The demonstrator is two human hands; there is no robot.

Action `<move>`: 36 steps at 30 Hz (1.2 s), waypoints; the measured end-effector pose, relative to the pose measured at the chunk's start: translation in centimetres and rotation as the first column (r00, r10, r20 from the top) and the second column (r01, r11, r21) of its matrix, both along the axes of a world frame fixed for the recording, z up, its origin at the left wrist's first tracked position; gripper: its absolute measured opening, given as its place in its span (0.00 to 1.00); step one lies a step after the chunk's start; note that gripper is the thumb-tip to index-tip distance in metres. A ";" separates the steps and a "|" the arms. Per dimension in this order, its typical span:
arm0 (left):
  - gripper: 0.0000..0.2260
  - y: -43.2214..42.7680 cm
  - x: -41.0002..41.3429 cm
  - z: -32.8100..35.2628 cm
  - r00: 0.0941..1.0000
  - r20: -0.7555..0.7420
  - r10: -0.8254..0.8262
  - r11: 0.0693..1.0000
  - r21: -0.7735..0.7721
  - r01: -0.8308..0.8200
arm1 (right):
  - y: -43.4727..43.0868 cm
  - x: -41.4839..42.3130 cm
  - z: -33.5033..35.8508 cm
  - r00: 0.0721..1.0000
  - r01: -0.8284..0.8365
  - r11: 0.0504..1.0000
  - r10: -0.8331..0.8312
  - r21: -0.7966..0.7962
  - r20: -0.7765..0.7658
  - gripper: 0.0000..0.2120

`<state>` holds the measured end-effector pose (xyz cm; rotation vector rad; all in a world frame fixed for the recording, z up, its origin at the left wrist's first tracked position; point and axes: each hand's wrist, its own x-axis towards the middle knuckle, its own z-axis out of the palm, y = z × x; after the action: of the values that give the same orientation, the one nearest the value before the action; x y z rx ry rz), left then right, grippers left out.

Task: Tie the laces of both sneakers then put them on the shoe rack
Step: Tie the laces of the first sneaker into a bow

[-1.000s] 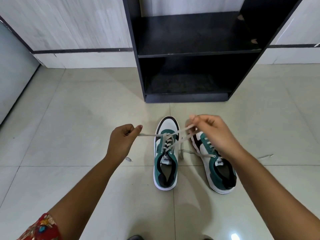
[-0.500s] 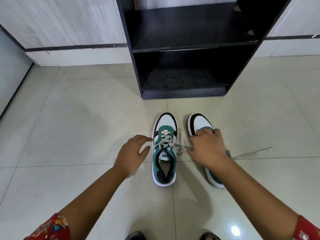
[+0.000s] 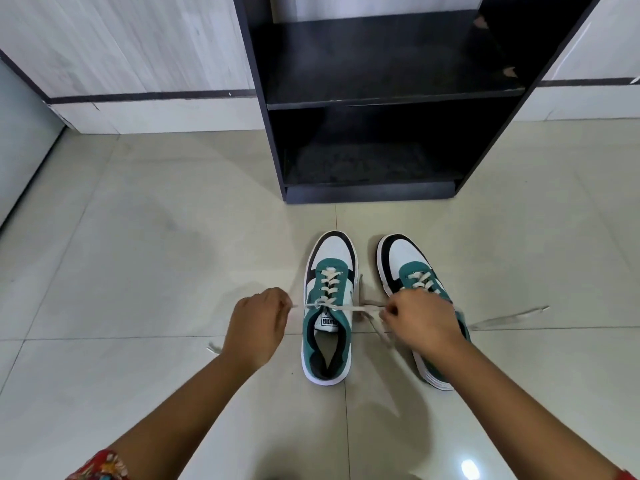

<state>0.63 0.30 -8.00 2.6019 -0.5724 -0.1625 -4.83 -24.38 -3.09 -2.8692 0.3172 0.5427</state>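
Observation:
Two green, white and black sneakers stand side by side on the tiled floor, toes toward the black shoe rack (image 3: 388,98). The left sneaker (image 3: 329,306) has its cream lace (image 3: 346,307) pulled taut sideways across the tongue. My left hand (image 3: 258,325) pinches one end of that lace to the shoe's left. My right hand (image 3: 420,320) pinches the other end to its right and covers the middle of the right sneaker (image 3: 408,268). A loose lace (image 3: 509,318) of the right sneaker trails on the floor to the right.
The shoe rack has two open dark shelves with nothing on them. Pale wood-look panels (image 3: 138,46) run along the wall on both sides of it. Glossy beige floor tiles (image 3: 138,254) spread out around the shoes.
Both hands dropped from a raised lace pull to shoe level, then drew apart sideways, stretching the left sneaker's lace flat and tight across its tongue.

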 end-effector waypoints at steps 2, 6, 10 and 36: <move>0.03 0.2 -0.7 -0.3 0.992 -0.125 -0.017 1.000 -0.013 0.016 | -0.1 -0.1 -0.1 0.992 -0.063 0.995 0.055 -0.070 -0.116 0.14; 0.09 -1.5 -0.9 0.0 0.989 -0.111 -0.100 0.991 -0.097 0.090 | 1.7 0.2 -0.3 0.990 -0.135 0.990 0.136 0.041 -0.043 0.19; 0.07 -2.1 0.1 0.6 0.995 -0.007 -0.103 0.991 -0.085 0.102 | 4.0 0.5 -1.3 0.980 -0.141 0.972 0.110 0.187 0.167 0.12; 0.12 -0.8 -0.4 -0.6 0.989 -0.084 -0.120 0.993 -0.029 0.118 | 1.4 -0.3 -2.7 0.996 0.070 0.898 -0.089 0.434 0.023 0.06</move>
<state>0.21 -0.48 -8.57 2.5251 -0.6952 -0.3025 -5.12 -22.96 -5.77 -2.4215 0.2658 0.4670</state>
